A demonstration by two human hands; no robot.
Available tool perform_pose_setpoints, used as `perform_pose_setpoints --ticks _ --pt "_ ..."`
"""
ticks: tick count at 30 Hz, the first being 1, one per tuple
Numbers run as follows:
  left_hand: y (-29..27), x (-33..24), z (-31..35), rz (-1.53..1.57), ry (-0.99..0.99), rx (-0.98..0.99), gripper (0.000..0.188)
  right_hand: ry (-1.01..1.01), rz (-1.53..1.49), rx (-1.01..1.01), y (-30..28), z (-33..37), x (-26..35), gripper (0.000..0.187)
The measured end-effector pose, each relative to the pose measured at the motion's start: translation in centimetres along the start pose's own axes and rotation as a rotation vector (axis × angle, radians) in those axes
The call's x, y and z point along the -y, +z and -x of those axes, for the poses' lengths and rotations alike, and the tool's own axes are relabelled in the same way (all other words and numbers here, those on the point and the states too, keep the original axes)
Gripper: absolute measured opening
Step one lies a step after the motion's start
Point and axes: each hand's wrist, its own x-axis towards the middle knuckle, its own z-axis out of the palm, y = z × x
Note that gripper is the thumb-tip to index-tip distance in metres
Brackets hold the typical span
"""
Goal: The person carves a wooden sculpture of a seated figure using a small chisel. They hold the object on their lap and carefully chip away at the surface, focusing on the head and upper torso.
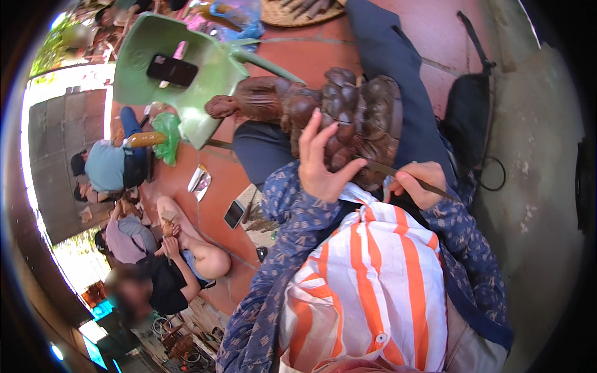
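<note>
One dark brown wooden carving (pixel 341 102) lies across the person's lap at upper centre of the frame, its glossy surface swelling into rounded lobes, with a narrower, fluted section toward the left. The two hands are apart. The left hand (pixel 323 163), fingers spread, rests against the carving's lower edge; the right hand (pixel 421 185), just right of and below the carving, pinches one thin, flat tool (pixel 382 168), its tip near the left thumb. Two phones show: a black phone (pixel 174 71) on one smooth green plastic chair (pixel 219 68), upper left, and another phone (pixel 234 214) lower, left of centre, above reddish floor tiles (pixel 280 51).
</note>
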Motion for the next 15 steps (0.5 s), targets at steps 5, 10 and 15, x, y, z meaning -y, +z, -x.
perform_pose_setpoints --ticks 5,10,15 --pt "-2.8 1.0 -0.8 0.034 0.080 0.159 0.080 -0.028 -0.043 0.093 0.6 -0.6 0.2 0.020" --pt "-0.1 1.1 0.6 0.113 -0.062 0.034 0.083 0.043 -0.040 0.019 0.3 -0.3 0.4 0.019" --pt "-3.1 1.3 -1.1 0.037 0.112 0.158 0.084 -0.128 0.056 0.124 0.4 -0.9 0.7 0.015"
